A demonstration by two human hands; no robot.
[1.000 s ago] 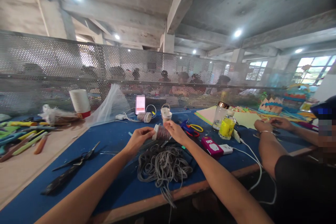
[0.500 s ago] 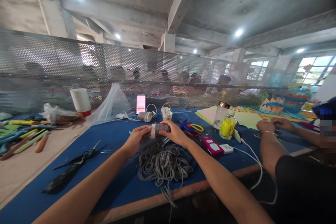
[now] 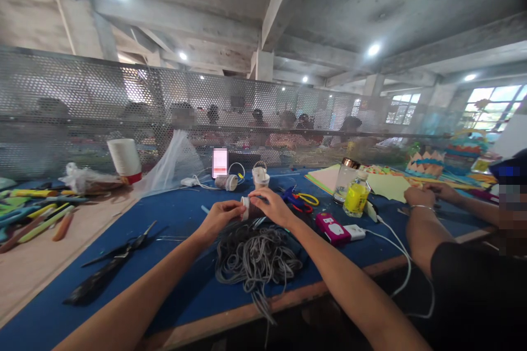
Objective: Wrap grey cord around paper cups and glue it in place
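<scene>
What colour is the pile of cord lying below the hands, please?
Grey, in the head view: the cord pile.

Left hand [image 3: 220, 215] and right hand [image 3: 272, 204]: both grip a small cord-wrapped cup [image 3: 248, 207] above a heap of grey cord [image 3: 256, 255]. Blue table mat [image 3: 177, 219]: black scissors [image 3: 109, 269] at left; pink device [image 3: 332, 228] and yellow bottle [image 3: 356, 196] at right. Co-worker's hand [image 3: 418, 196] far right.

No writing can be read anywhere. The phone [image 3: 220, 162] propped at the back of the surface [image 3: 177, 219] shows a bright pink-and-white screen, but its content is blurred. The yellow bottle [image 3: 356, 197] and the pink device [image 3: 331, 228] bear marks too small to make out.
</scene>
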